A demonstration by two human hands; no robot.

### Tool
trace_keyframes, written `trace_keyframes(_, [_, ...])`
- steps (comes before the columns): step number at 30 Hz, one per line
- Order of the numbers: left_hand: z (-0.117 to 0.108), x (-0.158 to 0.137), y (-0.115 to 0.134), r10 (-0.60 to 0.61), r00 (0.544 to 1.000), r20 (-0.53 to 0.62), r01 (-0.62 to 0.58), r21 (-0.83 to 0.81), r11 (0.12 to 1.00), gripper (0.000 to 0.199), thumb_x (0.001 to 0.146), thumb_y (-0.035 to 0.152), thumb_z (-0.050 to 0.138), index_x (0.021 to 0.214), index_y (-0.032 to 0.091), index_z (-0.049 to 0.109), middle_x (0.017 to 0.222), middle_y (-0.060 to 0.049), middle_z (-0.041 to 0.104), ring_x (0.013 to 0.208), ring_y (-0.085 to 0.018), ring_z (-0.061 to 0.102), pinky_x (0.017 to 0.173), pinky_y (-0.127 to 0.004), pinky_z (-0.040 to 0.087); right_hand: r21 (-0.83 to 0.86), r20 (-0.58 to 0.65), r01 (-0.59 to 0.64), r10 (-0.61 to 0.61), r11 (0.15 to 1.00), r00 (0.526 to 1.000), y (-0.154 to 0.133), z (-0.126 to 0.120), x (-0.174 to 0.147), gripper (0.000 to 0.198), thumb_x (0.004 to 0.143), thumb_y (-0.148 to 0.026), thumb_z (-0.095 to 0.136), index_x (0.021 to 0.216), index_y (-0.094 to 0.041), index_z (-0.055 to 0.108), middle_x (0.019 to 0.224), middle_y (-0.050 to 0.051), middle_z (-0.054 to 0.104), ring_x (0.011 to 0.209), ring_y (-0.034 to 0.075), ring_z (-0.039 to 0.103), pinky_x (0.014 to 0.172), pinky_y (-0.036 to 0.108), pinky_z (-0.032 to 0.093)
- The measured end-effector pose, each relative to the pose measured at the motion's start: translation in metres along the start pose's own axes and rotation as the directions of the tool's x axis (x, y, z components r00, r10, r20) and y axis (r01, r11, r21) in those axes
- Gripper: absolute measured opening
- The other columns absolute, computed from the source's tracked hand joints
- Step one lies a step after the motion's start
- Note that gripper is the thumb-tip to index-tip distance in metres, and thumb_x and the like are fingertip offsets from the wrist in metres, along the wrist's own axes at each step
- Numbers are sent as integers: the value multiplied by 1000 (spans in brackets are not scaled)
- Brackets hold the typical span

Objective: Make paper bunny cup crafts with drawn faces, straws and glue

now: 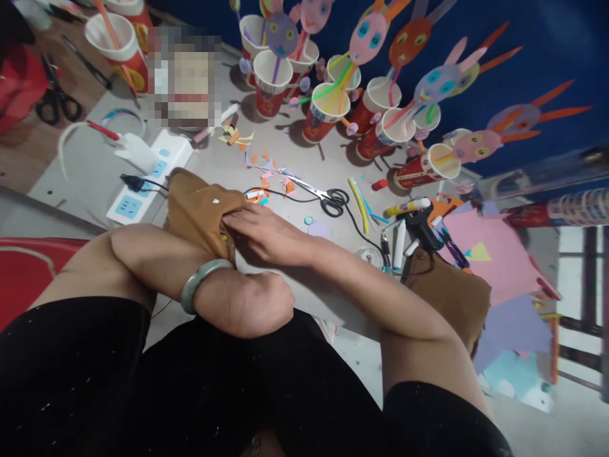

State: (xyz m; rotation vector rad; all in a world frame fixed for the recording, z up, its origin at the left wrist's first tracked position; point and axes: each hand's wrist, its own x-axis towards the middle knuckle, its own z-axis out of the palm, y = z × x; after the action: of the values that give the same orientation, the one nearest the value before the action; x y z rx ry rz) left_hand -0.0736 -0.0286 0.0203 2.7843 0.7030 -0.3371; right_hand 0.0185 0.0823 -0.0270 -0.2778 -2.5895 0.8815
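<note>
A crumpled piece of brown cloth (200,206), with a darker folded rim, is bunched up at the table's front left. At its right edge, my right hand (261,235) has its fingers over the rim and grips the cloth, with the thumb hidden. My left hand (266,295) is curled into a fist in front of my body, just below the right hand. Its fingers are turned away, so anything in it is hidden. A pale green bangle (190,285) circles the left wrist, whose forearm passes in front of the cloth.
Black-handled scissors (330,200) lie among paper scraps. A white power strip (147,181) stands left, with cables crossing the table. Several red paper cups (326,117) with paper rabbits line the back. A black glue gun (421,225), brown cloth (447,298) and coloured paper (485,247) crowd the right.
</note>
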Motion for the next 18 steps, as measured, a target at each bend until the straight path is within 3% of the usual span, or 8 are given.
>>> trace_keyframes(1, [-4,0,0,16,998,66,-15,-9,1000,14,87,11,68,75,16,74,70,-2,73,59,-16,67,54,-28,49,-27,7,-8,8,1000,1000,6,-4,-1,37,105,-18,37,133,-15,61,123,14,71,118,25,57,103,46,49])
trace_keyframes(5, [-26,7,-3,22,973,230,-18,-20,1000,19,81,5,64,71,15,77,68,-5,76,61,-16,71,49,-25,35,-150,8,-31,33,988,999,32,-14,-6,32,105,-30,46,129,-22,67,122,13,69,118,27,56,102,48,46])
trace_keyframes(10, [-44,15,-7,37,927,374,-23,-41,999,29,85,2,56,89,15,81,85,-5,81,76,-17,75,58,-23,39,-295,16,-116,126,948,992,51,-14,-9,27,102,-27,53,117,-22,74,134,15,66,133,31,50,108,54,41])
trace_keyframes(15, [-35,18,-6,31,918,395,15,-112,994,26,84,0,56,87,9,80,76,-2,74,78,-15,73,66,-20,40,-383,-109,-273,250,883,962,44,-4,-3,26,100,-25,54,113,-17,75,154,17,54,145,34,42,119,63,30])
trace_keyframes(18, [-19,20,-3,-5,946,324,52,-137,989,20,82,1,60,78,8,78,69,0,69,79,-16,74,69,-21,41,-376,-138,-342,313,861,940,34,4,1,27,98,-31,59,109,-14,77,156,21,52,148,37,39,121,63,29])
